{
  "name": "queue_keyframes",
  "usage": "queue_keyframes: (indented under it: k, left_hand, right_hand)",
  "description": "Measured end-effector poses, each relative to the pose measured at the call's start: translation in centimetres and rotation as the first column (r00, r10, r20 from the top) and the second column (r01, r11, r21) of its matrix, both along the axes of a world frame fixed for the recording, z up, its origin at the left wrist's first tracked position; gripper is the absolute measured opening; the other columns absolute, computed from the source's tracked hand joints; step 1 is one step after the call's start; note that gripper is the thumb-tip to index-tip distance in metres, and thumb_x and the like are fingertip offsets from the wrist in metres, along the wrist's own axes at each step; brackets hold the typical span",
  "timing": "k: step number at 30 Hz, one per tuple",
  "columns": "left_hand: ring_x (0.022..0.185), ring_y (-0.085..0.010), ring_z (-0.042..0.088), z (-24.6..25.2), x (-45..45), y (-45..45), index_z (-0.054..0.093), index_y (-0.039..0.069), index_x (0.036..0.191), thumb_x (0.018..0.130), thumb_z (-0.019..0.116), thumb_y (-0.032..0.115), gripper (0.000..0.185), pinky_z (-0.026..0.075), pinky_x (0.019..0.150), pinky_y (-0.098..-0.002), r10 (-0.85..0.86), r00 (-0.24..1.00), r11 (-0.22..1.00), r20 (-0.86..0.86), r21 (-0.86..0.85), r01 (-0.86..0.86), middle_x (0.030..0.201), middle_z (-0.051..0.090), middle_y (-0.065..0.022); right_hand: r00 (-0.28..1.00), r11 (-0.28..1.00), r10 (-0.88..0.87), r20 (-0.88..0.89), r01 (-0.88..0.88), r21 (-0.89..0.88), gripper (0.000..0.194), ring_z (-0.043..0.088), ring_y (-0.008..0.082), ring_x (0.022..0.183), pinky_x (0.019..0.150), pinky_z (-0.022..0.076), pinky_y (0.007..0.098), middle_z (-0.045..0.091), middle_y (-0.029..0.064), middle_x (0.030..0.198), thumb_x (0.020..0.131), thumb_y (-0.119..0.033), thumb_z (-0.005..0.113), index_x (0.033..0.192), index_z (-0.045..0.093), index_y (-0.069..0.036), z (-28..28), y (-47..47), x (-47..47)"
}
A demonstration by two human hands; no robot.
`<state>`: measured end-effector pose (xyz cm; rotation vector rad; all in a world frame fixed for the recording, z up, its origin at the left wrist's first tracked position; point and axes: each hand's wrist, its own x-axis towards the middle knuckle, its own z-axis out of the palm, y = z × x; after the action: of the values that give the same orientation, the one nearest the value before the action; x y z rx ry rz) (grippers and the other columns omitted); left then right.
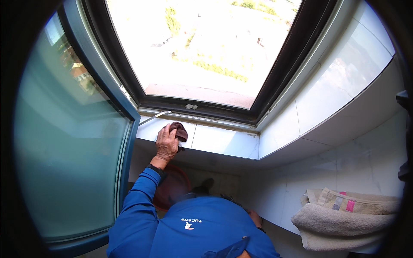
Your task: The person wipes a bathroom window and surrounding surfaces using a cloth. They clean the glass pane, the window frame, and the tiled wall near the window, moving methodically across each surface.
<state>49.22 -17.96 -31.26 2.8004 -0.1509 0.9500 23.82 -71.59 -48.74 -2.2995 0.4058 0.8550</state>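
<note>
My left hand [167, 143] presses a dark brown cloth [181, 132] on the white tiled windowsill [222, 142], near its left end. Its fingers lie over the cloth, and part of the cloth hangs at the sill's front edge. Above the hand, the metal stay [154, 118] of the casement links the dark window frame [209, 111] to the swung-out blue sash [127, 142]. Low at my right side, my right hand [255, 218] is close to the tiled wall. My torso hides most of that hand, so its fingers cannot be made out.
A red plastic basin [172, 188] stands on the floor below the sill. At the right, a beige towel [342, 222] hangs folded. A small pale lump [191, 106] sits on the lower window frame. The frosted glass pane [71, 167] fills the left side.
</note>
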Motion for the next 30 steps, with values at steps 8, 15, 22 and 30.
queue_keyframes:
  k: [8, 15, 22, 30]
  left_hand:
    - [0.114, -0.0406, 0.065, 0.3, 0.9, -9.5, 0.07, 0.007, 0.114, 0.086, 0.063, 0.01, 0.029, 0.052, 0.101, -0.0494, -0.16, 0.985, 0.984, 0.058, -0.063, 0.164, 0.132, 0.063, -0.0211]
    - [0.122, -0.0418, 0.064, 4.7, -1.6, -20.9, 0.065, 0.003, 0.122, 0.09, 0.062, 0.001, 0.032, 0.057, 0.099, -0.0421, -0.697, 0.712, 0.605, -0.086, -0.604, 0.519, 0.135, 0.062, -0.0216]
    - [0.135, -0.045, 0.052, 6.7, -3.4, -26.2, 0.057, 0.001, 0.135, 0.082, 0.074, 0.006, 0.056, 0.05, 0.108, -0.0454, -0.912, 0.342, 0.393, -0.226, -0.718, 0.574, 0.152, 0.044, -0.0262]
    - [0.133, -0.0526, 0.05, 6.2, -3.4, -24.3, 0.058, 0.004, 0.141, 0.078, 0.084, 0.021, 0.069, 0.046, 0.111, -0.0535, -0.919, 0.355, 0.391, -0.169, -0.491, 0.778, 0.155, 0.039, -0.0333]
  right_hand:
    - [0.969, 0.997, -0.003, 0.248, -0.015, 0.074, 0.05, 0.067, 0.0433, 0.111, 0.095, 0.0544, 0.0453, 0.07, 0.0286, 0.118, 0.093, -0.027, 0.068, 0.131, 0.063, 0.004, 2.7, 2.0, 6.1]
    - [0.921, 0.66, -0.389, 0.026, 0.259, 0.705, 0.055, 0.068, 0.0266, 0.116, 0.097, 0.0568, 0.0442, 0.064, 0.0177, 0.135, 0.102, -0.036, 0.063, 0.145, 0.054, -0.002, 12.1, 5.8, 13.3]
    - [0.807, -0.392, -0.494, -0.323, 0.125, 0.911, 0.046, 0.056, 0.0221, 0.133, 0.116, 0.0439, 0.0409, 0.057, 0.0076, 0.146, 0.111, -0.035, 0.048, 0.151, 0.048, -0.012, 18.6, 10.8, 16.7]
    - [0.76, -0.62, -0.492, -0.426, 0.039, 0.784, 0.036, 0.062, 0.0258, 0.125, 0.105, 0.0521, 0.0457, 0.067, 0.008, 0.133, 0.102, -0.028, 0.062, 0.137, 0.062, -0.017, 15.7, 10.4, 15.9]
